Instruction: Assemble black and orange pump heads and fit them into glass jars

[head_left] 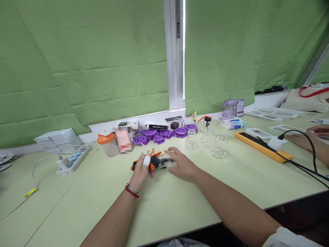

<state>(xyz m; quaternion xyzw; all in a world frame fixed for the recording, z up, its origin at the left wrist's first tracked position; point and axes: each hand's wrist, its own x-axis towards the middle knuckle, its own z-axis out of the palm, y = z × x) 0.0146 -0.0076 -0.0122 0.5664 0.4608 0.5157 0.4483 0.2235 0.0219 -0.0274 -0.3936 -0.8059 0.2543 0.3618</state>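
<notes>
My left hand (pixel 141 171), with a white wrap on one finger, is closed around a black-and-orange bottle top (pixel 154 161). A clear glass bottle (pixel 170 163) lies on its side against that top, with a dark part showing through the glass. From the right, my right hand (pixel 183 164) curves its fingers and thumb round the bottle's far end. Both hands are low over the table. Behind them stand a glass bottle (pixel 191 142) and another glass bottle (pixel 207 140) with a black-and-orange piece (pixel 206 120) above it. A third glass bottle (pixel 219 151) is nearer.
Purple plastic discs (pixel 151 133) are piled along the wall. An orange-lidded cup (pixel 106 145) stands left of them. A white power strip (pixel 74 161) lies left, an orange power strip (pixel 262 146) right. Another person's hand (pixel 295 140) rests at far right.
</notes>
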